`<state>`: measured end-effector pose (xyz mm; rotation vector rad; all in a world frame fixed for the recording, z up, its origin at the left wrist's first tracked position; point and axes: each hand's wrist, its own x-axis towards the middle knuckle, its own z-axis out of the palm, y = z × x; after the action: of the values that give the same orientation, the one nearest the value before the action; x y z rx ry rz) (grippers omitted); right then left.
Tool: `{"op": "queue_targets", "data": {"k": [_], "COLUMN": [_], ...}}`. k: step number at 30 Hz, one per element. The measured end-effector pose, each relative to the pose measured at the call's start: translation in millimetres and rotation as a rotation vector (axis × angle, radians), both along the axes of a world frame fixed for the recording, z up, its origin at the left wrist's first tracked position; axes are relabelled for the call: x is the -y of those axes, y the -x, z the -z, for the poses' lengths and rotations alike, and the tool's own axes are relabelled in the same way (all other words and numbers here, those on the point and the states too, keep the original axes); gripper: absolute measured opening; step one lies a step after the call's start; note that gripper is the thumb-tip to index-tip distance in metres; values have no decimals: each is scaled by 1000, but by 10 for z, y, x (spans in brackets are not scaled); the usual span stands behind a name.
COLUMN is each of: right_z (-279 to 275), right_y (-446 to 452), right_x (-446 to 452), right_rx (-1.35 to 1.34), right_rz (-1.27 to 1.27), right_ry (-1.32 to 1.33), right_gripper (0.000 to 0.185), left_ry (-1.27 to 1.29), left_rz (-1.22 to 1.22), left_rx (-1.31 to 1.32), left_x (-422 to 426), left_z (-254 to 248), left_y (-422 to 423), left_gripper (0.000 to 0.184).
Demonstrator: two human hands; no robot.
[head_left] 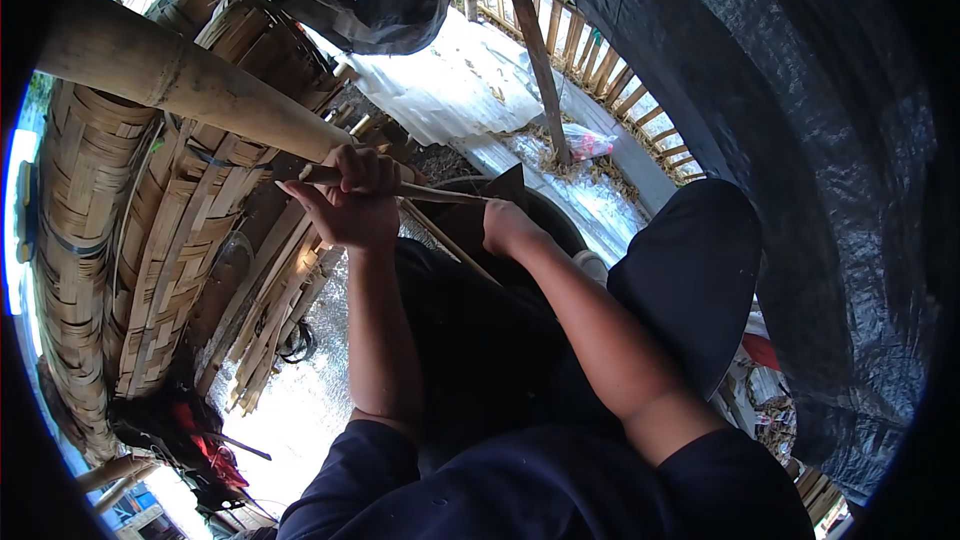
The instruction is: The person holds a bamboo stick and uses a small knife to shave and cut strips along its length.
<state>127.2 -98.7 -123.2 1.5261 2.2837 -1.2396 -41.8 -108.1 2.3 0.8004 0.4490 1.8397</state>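
Note:
My left hand (358, 202) is closed around the thick end of a pale bamboo strip (440, 194), its thumb stretched out to the left. The strip tapers to the right and its thin end meets my right hand (508, 227). That hand is closed, its fingers mostly turned away from view. Just behind it rises a dark, flat, pointed piece (506, 183); I cannot tell what it is. A thin bamboo stick (445, 242) slants below the strip, over my lap.
A thick bamboo pole (170, 70) crosses at upper left, above woven bamboo panels (80, 230). Split bamboo lengths (275, 320) lie left of my arm. Dark plastic sheeting (800, 140) hangs at right. A wooden post (535, 50) stands ahead, near a slatted fence (600, 65).

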Motion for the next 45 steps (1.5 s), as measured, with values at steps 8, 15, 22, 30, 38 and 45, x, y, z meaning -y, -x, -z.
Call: {"op": "queue_targets", "data": {"k": [8, 15, 22, 30, 38, 45], "right_z": [248, 47, -257, -716, -497, -587], "right_y": [-8, 19, 223, 293, 270, 192], "right_x": [68, 52, -76, -38, -115, -194], "right_rx": [70, -82, -259, -818, -957, -1030], "right_rz": [220, 358, 560, 471, 528, 552], "right_ry": [21, 1, -230, -316, -122, -60], "right_gripper": [39, 31, 29, 36, 30, 28], "left_ry": [-24, 149, 35, -77, 81, 67], "left_rz": [0, -377, -180, 42, 70, 65], "left_rx": [-148, -362, -472, -367, -355, -384], "left_x": [-130, -145, -171, -112, 37, 146], "left_z": [61, -112, -101, -183, -365, -350], "left_y": [-10, -141, -18, -207, -247, -366], "left_gripper": [60, 30, 35, 54, 83, 92]}}
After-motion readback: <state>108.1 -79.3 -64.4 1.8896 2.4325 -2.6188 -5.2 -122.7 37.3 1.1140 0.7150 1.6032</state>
